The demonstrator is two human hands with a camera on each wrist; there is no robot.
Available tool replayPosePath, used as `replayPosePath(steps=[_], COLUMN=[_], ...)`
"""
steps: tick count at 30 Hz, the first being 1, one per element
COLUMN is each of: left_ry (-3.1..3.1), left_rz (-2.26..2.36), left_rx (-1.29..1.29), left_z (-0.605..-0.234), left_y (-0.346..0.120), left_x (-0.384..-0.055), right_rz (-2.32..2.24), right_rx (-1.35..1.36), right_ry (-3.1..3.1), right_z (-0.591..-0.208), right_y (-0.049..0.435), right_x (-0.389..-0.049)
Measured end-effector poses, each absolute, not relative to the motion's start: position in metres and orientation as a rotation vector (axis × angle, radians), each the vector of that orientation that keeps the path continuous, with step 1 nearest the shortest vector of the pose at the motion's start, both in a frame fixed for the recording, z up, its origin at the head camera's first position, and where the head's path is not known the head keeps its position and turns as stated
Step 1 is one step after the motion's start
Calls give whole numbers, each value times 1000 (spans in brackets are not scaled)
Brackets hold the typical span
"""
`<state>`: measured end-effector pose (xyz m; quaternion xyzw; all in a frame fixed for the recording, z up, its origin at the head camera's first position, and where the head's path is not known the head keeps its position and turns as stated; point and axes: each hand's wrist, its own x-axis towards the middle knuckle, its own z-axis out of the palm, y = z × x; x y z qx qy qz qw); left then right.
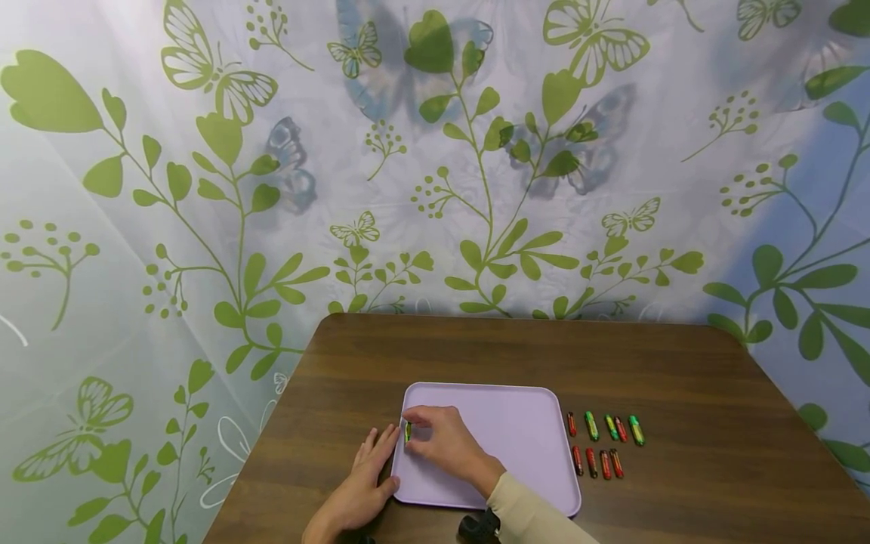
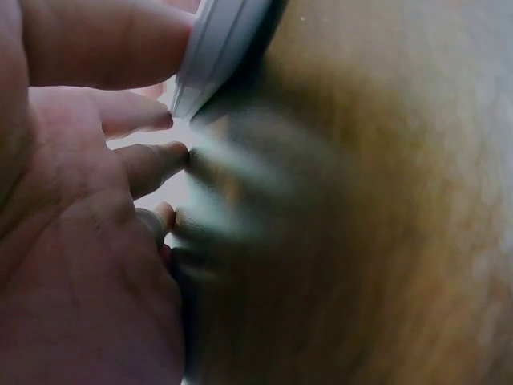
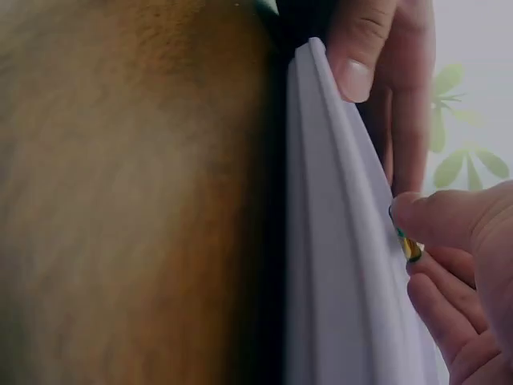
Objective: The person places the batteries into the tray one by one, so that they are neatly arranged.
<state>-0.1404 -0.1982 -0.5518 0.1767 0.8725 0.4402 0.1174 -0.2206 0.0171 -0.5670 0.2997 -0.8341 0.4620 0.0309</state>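
Note:
My right hand reaches over the lilac tray and pinches a small green battery between thumb and fingers. The battery is at the tray's left side, just inside the rim. In the right wrist view its gold-and-green end shows between the thumb and fingertips. My left hand lies flat at the tray's left edge, fingers extended on the table, the thumb at the rim. In the left wrist view, the open palm and spread fingers appear beside the tray's outer wall.
Right of the tray, two rows of batteries lie on the brown wooden table. The far row mixes red and green ones, such as a green battery; the near row is red. A leaf-patterned curtain hangs behind the table.

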Motion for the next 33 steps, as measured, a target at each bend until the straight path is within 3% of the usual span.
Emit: replayPosePath(steps=[18, 33], left_ry=[2572, 2579], left_rz=[1294, 1300], left_rx=[520, 516], left_z=[-555, -555], left_y=[-198, -197], left_x=[-141, -143], right_rz=[898, 1309], right_rx=[943, 974], right_ry=[-2629, -2694], right_z=[-568, -547], right_y=[5, 55], right_x=[-219, -224])
